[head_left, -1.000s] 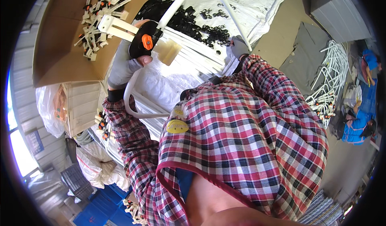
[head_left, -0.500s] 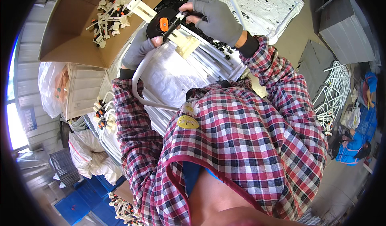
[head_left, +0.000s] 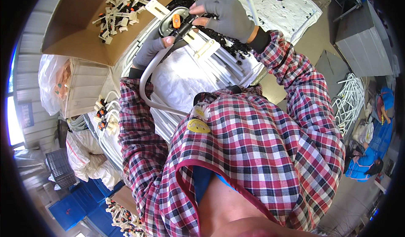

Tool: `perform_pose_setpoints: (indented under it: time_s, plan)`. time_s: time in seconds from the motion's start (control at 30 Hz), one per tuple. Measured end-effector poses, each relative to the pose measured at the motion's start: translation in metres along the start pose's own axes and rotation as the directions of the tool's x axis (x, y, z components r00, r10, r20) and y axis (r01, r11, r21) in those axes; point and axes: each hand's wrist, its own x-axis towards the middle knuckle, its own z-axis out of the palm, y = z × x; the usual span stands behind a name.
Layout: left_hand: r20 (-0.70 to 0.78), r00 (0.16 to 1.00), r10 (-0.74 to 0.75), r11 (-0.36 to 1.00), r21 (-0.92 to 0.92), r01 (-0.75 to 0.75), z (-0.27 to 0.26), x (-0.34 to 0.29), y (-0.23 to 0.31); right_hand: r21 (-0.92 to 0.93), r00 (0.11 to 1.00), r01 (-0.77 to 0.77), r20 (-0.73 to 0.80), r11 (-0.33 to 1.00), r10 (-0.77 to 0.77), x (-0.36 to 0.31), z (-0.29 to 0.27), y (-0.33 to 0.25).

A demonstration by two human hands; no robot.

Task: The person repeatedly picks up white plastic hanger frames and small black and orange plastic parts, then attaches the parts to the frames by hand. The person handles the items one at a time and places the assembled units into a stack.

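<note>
Both my hands wear grey fingerless gloves and are raised over the table. My left hand [head_left: 148,51] is closed round a white bent tube [head_left: 144,83], its thumb beside the fitting. On the tube sits a black plastic fitting [head_left: 184,28] with an orange knob [head_left: 176,21] facing up. A cream plastic bracket [head_left: 207,47] crosses beneath it and sticks out on both sides. My right hand [head_left: 225,15] pinches the far end of the black fitting between thumb and fingers; the exact contact is partly hidden. The tube curves on behind my right hand.
A cardboard box [head_left: 71,39] of cream, black and orange fittings stands at the far left. Straight white tubes [head_left: 225,66] and small black parts [head_left: 240,51] lie on a white sheet [head_left: 291,9]. White bent tubes [head_left: 352,93] are heaped at right, near another person [head_left: 365,163].
The fitting has tilted in my hands, so its black body shows a shiny face and the bracket has shifted slightly right. Both hands keep hold at nearly the same place.
</note>
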Motion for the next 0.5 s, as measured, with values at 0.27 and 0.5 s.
perform_pose_setpoints:
  time_s: [0.27,0.5]
  plan:
    - [0.045,0.997,-0.055,0.986,0.16,0.048,-0.002,0.003,0.006,0.125,0.776,-0.135,0.63,0.983,0.026,0.058,-0.031,0.027]
    - [0.046,0.995,-0.091,0.972,0.222,0.079,-0.003,0.007,0.012,0.12,0.63,-0.28,0.772,0.952,0.088,0.07,-0.03,0.019]
